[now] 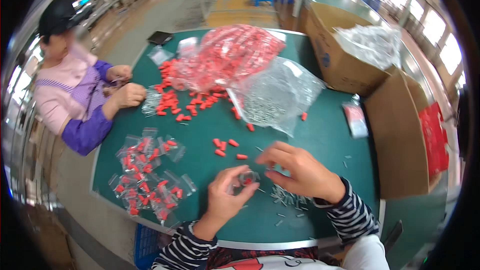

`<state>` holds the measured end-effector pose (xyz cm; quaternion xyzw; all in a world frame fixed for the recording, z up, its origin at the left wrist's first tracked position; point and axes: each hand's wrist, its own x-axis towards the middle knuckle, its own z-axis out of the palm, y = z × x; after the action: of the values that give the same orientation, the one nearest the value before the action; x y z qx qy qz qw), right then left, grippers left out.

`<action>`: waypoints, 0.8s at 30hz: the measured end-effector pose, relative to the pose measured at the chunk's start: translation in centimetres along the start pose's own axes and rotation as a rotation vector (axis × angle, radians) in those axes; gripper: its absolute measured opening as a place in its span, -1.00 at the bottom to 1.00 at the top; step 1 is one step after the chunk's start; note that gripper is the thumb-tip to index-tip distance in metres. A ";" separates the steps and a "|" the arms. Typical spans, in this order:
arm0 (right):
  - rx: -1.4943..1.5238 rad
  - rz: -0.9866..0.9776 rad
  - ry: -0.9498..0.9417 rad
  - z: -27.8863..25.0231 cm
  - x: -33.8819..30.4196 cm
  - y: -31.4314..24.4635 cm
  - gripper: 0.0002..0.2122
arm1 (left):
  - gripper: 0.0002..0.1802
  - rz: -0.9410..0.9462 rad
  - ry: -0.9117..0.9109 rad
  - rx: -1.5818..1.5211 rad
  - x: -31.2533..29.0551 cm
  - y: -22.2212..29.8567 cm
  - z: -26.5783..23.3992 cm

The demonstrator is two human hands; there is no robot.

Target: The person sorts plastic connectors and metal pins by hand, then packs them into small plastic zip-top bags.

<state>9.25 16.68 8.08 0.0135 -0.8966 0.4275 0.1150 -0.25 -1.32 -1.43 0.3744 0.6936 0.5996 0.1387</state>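
Observation:
My left hand (227, 193) is closed on a small clear plastic bag (248, 176), held between thumb and fingers, with a red piece showing inside. Just right of the bag, my right hand (302, 172) is curved above the table, its thumb and forefinger apart; nothing can be made out between them. Below it lies a loose pile of small silvery pins or screws (285, 197). Several red plugs (220, 145) lie beyond my hands. To the left is a heap of filled clear bags (145, 170), each with red pieces in it.
Farther back on the green table (325, 135) lie a large bag of red plugs (240, 50) and an open bag of metal pins (265, 107). Cardboard boxes (400, 135) stand along the right. At the left, a co-worker (80, 85) handles small items.

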 end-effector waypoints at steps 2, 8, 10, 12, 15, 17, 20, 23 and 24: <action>0.009 0.098 -0.037 1.2 -1.4 0.9 -0.73 | -0.61 -0.067 0.006 -0.070 -0.2 -0.3 0.1; 0.313 0.208 0.090 5.2 -3.0 1.3 -0.87 | -0.76 -0.033 -0.037 -0.131 -0.2 -0.4 0.1; 0.314 0.220 0.087 5.8 -2.9 1.5 -0.89 | -0.75 -0.098 -0.088 -0.229 -0.5 -0.8 -0.2; 0.311 0.241 0.090 5.9 -2.7 1.7 -0.92 | -0.77 -0.095 -0.086 -0.272 -0.4 -0.5 -0.2; 0.275 0.257 0.185 5.0 -2.8 2.1 -0.90 | -0.82 -0.050 -0.072 -0.255 0.1 0.6 -0.4; 0.265 0.268 0.203 4.3 -2.9 1.9 -0.90 | -0.84 -0.008 -0.058 -0.196 0.2 1.0 -0.7; 0.371 0.256 0.228 4.2 -2.7 1.9 -0.89 | -0.90 -0.050 -0.082 -0.184 0.2 0.9 -0.9; 0.431 0.262 0.200 4.1 -2.8 2.2 -0.90 | -0.91 0.004 -0.066 -0.228 0.1 0.6 -0.9; 0.397 0.261 0.171 4.0 -3.0 2.2 -0.90 | -0.92 0.019 -0.074 -0.226 0.1 0.7 -1.0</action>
<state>11.17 14.84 3.29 -0.1161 -0.7763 0.6058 0.1295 -0.69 -1.95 -0.48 0.3845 0.6126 0.6610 0.1998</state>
